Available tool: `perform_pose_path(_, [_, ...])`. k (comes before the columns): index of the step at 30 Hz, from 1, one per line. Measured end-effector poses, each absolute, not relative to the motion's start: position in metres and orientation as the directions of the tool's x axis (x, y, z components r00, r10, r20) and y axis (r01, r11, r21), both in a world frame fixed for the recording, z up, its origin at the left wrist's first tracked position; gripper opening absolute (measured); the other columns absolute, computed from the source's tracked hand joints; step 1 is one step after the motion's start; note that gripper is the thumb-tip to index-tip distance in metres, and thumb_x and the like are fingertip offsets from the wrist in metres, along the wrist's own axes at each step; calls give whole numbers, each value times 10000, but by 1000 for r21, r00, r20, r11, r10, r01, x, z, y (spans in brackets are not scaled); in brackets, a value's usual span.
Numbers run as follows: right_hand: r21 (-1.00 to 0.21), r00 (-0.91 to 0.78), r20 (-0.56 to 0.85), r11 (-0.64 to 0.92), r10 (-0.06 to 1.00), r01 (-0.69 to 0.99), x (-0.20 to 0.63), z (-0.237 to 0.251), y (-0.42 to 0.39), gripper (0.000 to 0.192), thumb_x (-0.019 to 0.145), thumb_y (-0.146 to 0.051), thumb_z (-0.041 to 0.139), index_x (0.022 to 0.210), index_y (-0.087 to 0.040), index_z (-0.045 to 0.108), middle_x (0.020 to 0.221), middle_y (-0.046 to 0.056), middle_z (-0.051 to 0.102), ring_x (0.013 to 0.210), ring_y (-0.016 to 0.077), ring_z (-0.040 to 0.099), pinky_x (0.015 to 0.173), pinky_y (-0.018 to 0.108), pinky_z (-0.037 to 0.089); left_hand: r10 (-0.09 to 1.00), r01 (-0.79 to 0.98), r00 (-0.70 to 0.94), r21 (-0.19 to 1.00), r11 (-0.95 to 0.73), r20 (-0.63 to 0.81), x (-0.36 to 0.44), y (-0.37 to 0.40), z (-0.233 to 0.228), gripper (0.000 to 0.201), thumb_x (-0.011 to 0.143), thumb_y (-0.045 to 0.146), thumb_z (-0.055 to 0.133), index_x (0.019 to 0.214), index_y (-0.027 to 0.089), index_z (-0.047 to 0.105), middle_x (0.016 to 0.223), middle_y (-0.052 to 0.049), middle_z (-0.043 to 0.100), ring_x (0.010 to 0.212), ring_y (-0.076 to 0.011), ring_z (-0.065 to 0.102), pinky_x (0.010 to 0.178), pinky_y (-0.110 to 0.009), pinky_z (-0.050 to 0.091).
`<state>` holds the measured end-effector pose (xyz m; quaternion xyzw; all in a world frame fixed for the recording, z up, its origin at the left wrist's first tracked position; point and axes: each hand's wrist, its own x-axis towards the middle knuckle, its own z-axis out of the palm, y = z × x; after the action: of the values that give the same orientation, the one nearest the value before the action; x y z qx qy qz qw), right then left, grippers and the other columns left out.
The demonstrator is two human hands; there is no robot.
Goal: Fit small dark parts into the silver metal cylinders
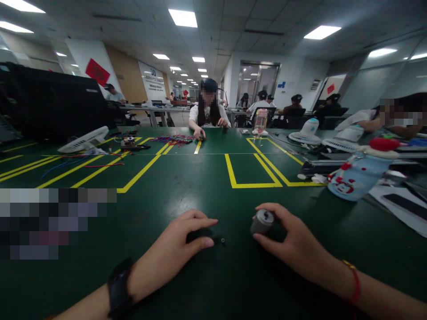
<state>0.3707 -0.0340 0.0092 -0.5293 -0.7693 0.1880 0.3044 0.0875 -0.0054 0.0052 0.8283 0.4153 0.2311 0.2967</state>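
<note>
My right hand (293,242) holds a small grey metal cylinder (262,222), like a little motor, between thumb and fingers just above the green table (207,178). My left hand (180,246) lies on the table to its left, thumb and fingers closed around a small dark part (200,235) that is mostly hidden under the hand. A tiny black piece (222,241) sits on the table just beyond the left thumb. A black watch is on my left wrist and a red string on my right.
Yellow tape lines (250,171) mark the table. A blue plush toy (356,175) and papers lie at right, small fans (83,142) and loose wires (173,140) farther back. A person sits across the table (208,111), another at far right (396,118).
</note>
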Motion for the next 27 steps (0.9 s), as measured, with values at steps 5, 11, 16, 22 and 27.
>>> perform_pose_path(5, [-411,187,314,-45,931,910,490,8,-35,561,711,-527,606,1165,-209,521,1070,116,628,879,253,641,686,345,528,912,643,395,676,-359,108,22,-2,0,270,894,393,518,1138,323,612,1172,-23,586,1054,-226,571,918,-361,462])
perform_pose_path(11, [-232,330,301,-267,895,936,554,4,-39,668,671,-633,587,1194,-230,486,1151,192,566,1016,369,575,782,454,475,932,673,355,673,-307,71,5,2,-6,250,881,423,532,1096,324,614,1144,-3,606,1050,-221,580,904,-332,481])
perform_pose_path(16, [-76,-114,566,189,817,979,452,7,-39,686,758,-547,545,1362,-381,266,1352,70,401,1251,356,367,1026,561,266,924,687,378,653,-318,51,14,2,-9,238,892,421,516,1088,329,615,1162,-7,589,1074,-220,562,941,-360,461])
perform_pose_path(22, [-226,-602,233,645,763,730,315,15,-25,270,867,-398,491,1099,-324,610,1069,-6,599,983,195,514,838,378,414,911,692,403,623,-366,87,10,0,-9,222,892,391,522,1066,317,637,1125,-19,604,1051,-219,572,934,-366,465])
perform_pose_path(27, [-155,-504,326,571,800,806,352,40,-14,218,888,-326,435,975,-249,620,1006,17,618,950,191,537,847,378,399,909,670,404,643,-370,102,9,-1,-6,220,892,383,515,1054,316,647,1088,-13,628,1009,-215,597,891,-346,496])
